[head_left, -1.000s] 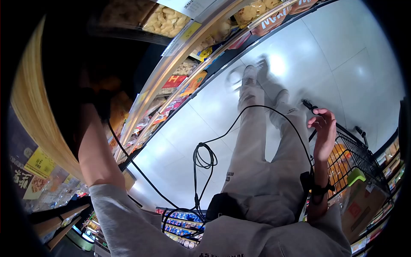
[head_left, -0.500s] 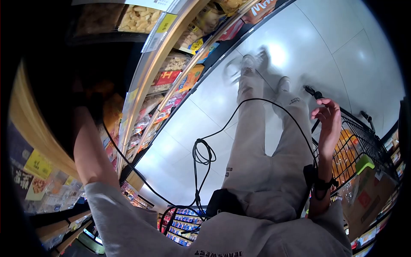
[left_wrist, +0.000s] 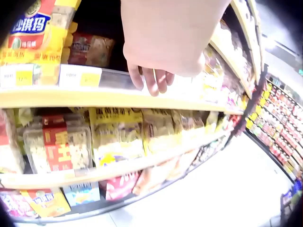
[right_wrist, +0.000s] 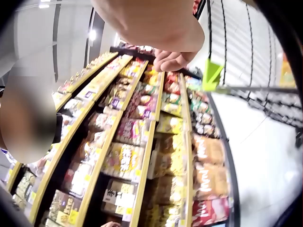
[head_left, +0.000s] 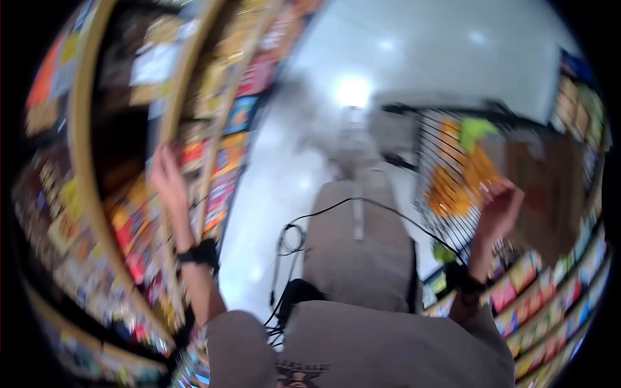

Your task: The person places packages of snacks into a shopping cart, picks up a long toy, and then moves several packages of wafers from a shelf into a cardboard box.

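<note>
Nearest, a black cable (head_left: 362, 199) crosses the trousers (head_left: 333, 258). Left, the left hand (head_left: 170, 180), its grip released, hangs before a shelf (left_wrist: 109, 98) of snack packs (left_wrist: 116, 135). Right, the right hand (head_left: 499, 210), grip also released, fingers loosely bent, is near a cart (head_left: 422, 139) holding orange bags (head_left: 446, 194). Pale floor (head_left: 446, 52) lies far off.

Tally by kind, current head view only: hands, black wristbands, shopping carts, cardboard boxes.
Hands: 2 (left hand, right hand)
Black wristbands: 2, one on each wrist
Shopping cart: 1
Cardboard box: 1
Total: 6
</note>
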`<act>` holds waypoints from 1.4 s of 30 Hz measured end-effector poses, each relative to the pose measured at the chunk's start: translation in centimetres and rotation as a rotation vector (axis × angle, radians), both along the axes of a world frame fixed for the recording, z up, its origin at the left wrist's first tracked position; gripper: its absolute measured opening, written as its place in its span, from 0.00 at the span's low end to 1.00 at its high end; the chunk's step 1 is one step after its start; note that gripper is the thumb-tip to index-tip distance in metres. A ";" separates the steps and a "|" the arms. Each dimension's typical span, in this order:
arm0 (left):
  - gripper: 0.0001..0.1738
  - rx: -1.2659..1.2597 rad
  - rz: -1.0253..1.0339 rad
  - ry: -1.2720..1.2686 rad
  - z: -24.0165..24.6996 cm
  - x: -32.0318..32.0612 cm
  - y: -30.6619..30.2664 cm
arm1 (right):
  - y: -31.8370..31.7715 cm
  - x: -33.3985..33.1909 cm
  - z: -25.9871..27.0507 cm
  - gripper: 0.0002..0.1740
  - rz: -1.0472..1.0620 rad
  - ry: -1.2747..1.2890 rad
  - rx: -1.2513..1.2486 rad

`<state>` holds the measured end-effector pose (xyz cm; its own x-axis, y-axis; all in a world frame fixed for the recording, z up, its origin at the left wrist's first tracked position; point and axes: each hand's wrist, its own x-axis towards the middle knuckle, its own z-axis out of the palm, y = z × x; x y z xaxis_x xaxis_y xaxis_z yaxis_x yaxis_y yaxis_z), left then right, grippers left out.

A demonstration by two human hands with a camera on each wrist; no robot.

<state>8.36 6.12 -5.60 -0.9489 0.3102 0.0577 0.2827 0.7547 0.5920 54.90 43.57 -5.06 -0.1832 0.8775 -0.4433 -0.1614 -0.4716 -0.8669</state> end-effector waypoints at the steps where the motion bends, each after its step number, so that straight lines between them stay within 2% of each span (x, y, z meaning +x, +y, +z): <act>1: 0.17 0.052 -0.044 -0.169 -1.3 2.3 0.1 | -0.5 2.5 0.0 0.23 -0.014 -0.084 0.079; 2: 0.17 -0.022 -0.158 -0.345 -2.6 4.5 0.4 | -1.3 4.8 0.8 0.22 0.032 -0.160 0.118; 3: 0.16 -0.078 -0.278 -0.510 -4.1 6.6 -0.2 | -1.6 7.5 2.4 0.18 -0.040 -0.252 0.097; 4: 0.16 -0.033 -0.378 -0.759 -9.8 6.8 -5.1 | -2.0 10.5 3.0 0.14 -0.059 -0.353 0.094; 5: 0.16 -0.009 -0.456 -1.013 -15.2 7.0 -10.0 | -2.4 12.6 3.4 0.11 -0.017 -0.327 0.141; 7: 0.17 -0.341 -0.438 -1.366 -16.0 10.1 -12.3 | -3.2 15.0 6.3 0.10 -0.074 -0.506 0.057; 9: 0.19 -0.387 -0.651 -1.129 -18.0 11.1 -18.4 | -3.2 18.2 5.9 0.12 -0.055 -0.568 0.013; 11: 0.17 -0.545 -0.393 -1.038 -17.6 11.6 -21.3 | -1.7 21.4 1.8 0.13 0.100 -0.554 -0.116; 12: 0.17 -0.542 -0.392 -1.032 -15.7 12.2 -21.6 | -1.2 21.6 0.7 0.13 0.140 -0.591 -0.182; 14: 0.16 -0.335 -0.121 -1.160 -11.1 14.0 -21.9 | 0.7 23.1 -2.7 0.14 0.185 -0.625 -0.251; 16: 0.15 -0.247 -0.052 -1.119 -9.2 15.6 -23.3 | 3.3 24.3 -5.8 0.17 0.283 -0.890 0.008; 17: 0.14 -0.159 0.007 -1.074 -8.2 16.2 -24.4 | 4.3 24.3 -6.3 0.17 0.296 -0.881 0.009; 18: 0.13 -0.118 -0.014 -1.029 -9.2 16.3 -26.5 | 5.1 22.9 -5.6 0.17 0.475 -0.835 0.019; 19: 0.13 -0.123 -0.002 -1.017 -8.1 17.3 -26.4 | 5.3 21.9 -5.8 0.17 0.651 -0.784 0.027; 21: 0.13 -0.147 0.088 -1.020 -6.1 20.5 -25.3 | 5.4 20.2 -9.4 0.18 0.810 -0.686 0.062; 22: 0.12 -0.253 0.029 -0.982 -5.6 22.1 -24.8 | 5.5 19.4 -10.9 0.18 0.824 -0.669 0.068; 24: 0.12 -0.181 0.045 -1.019 -6.2 25.9 -24.1 | 5.8 18.0 -13.2 0.18 0.942 -0.928 0.607; 25: 0.12 -0.116 0.040 -1.073 -5.8 27.4 -23.6 | 6.3 17.4 -13.8 0.18 0.943 -0.909 0.604; 27: 0.12 -0.164 0.045 -1.116 -4.5 30.2 -21.4 | 8.1 16.3 -14.9 0.16 1.237 -1.392 0.314; 29: 0.12 -0.204 0.063 -1.177 -2.9 33.8 -19.0 | 8.0 16.5 -15.2 0.16 1.207 -1.454 0.369; 31: 0.13 -0.215 0.039 -1.083 -2.1 36.1 -17.6 | 8.5 16.6 -15.8 0.16 1.168 -1.516 0.441; 33: 0.13 -0.204 0.067 -1.085 -1.7 38.0 -17.2 | 9.1 17.1 -16.6 0.12 0.630 -1.504 1.447; 34: 0.13 -0.207 0.064 -1.067 -1.5 38.8 -17.4 | 9.6 17.5 -17.9 0.12 0.631 -1.491 1.457; 36: 0.14 -0.216 0.062 -1.036 -1.5 40.5 -17.9 | 11.2 18.2 -20.7 0.12 0.857 -2.036 1.478; 39: 0.14 -0.218 0.103 -1.046 -1.2 42.7 -18.9 | 13.1 19.3 -21.0 0.12 1.093 -1.792 1.266; 42: 0.14 -0.198 0.159 -1.042 -0.6 45.3 -20.2 | 13.7 19.7 -20.8 0.12 1.196 -1.652 1.193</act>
